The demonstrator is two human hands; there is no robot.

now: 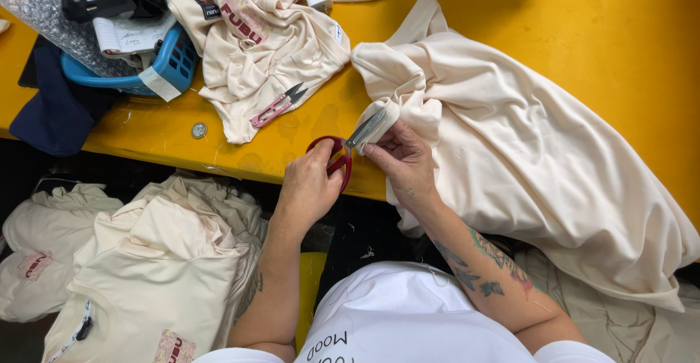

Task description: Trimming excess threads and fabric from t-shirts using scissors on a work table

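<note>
Cream fabric of a garment (525, 144) lies spread over the yellow desk (627, 35), and one folded edge of it is pulled toward the person, near the front edge of the desk. The right hand (405, 160) pinches this fold between thumb and fingers (385, 138), which are pressed together on the cloth. The left hand (310, 184) holds red-handled scissors (343, 148), its fingers closed around the handle loop. The long axis of the scissors runs from lower left to upper right, so the grey blades point at the pinched fold and meet it just above the right thumb. The blades seem only a little parted, but the view is too small there to be sure, and I cannot tell whether a thread lies between them. The fold is therefore directly ahead of the blade tips, touching or nearly touching them, with the right hand nearer to the cloth and the left hand behind the tool. A second pair, small pink thread snips (278, 105), rests apart on another cream garment (270, 49) to the left, beside a blue basket (157, 68).
</note>
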